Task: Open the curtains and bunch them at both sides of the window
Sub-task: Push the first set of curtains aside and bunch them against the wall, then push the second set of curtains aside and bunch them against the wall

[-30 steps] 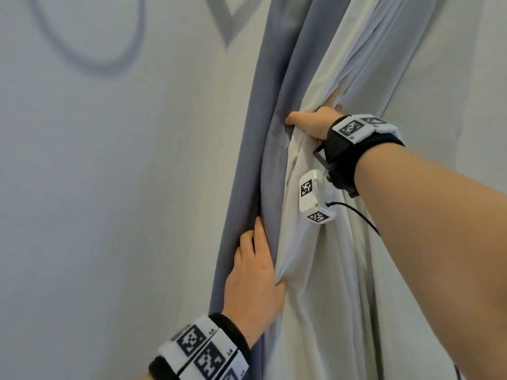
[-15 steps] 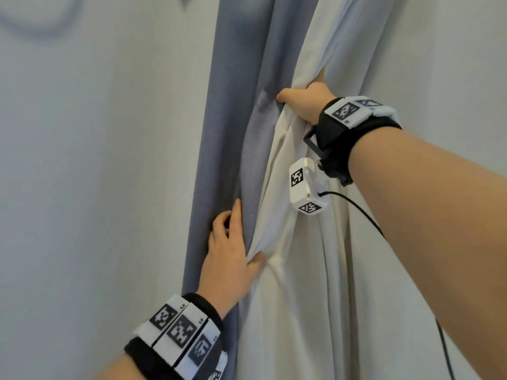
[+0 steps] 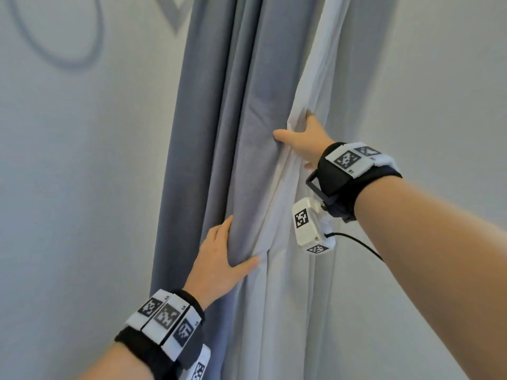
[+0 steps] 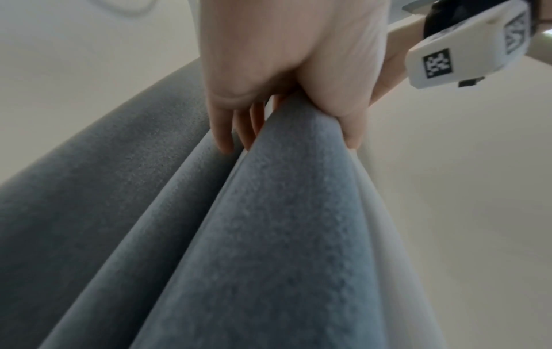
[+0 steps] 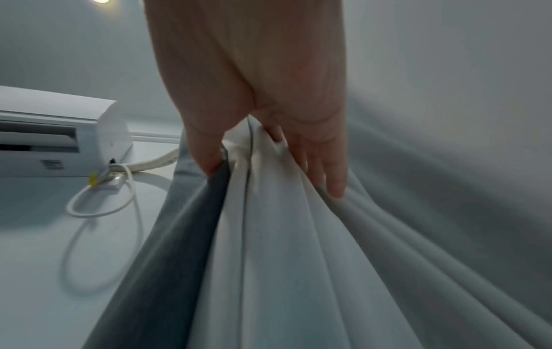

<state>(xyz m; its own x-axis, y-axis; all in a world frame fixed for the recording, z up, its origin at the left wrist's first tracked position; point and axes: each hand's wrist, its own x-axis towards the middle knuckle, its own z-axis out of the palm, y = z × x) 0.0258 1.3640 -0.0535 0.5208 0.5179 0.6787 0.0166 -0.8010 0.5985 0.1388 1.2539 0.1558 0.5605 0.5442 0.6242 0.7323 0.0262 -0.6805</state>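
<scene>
A blue-grey curtain [image 3: 219, 133] hangs in folds beside the left wall, with its white lining [image 3: 310, 86] turned out along its right edge. My left hand [image 3: 219, 264] grips a fold of the blue-grey curtain [image 4: 269, 236] low down, fingers behind it and thumb in front. Higher up, my right hand [image 3: 301, 138] holds the bunched white lining [image 5: 283, 236], thumb against the grey cloth [image 5: 185, 236] and fingers [image 5: 328, 170] wrapped over the white folds. More pale curtain cloth [image 3: 411, 105] spreads to the right.
A pale wall [image 3: 82, 187] with a grey ring and triangle painted on it stands left of the curtain. Seen from the right wrist, a white air conditioner [image 5: 59, 137] with a looped white cable [image 5: 119, 200] sits high on that wall. A black cable [image 3: 356, 242] trails from my right wrist camera.
The view has swung up and to the left, so curtain and hands sit further right in it. Both hands keep their hold, the right hand now lower in the picture.
</scene>
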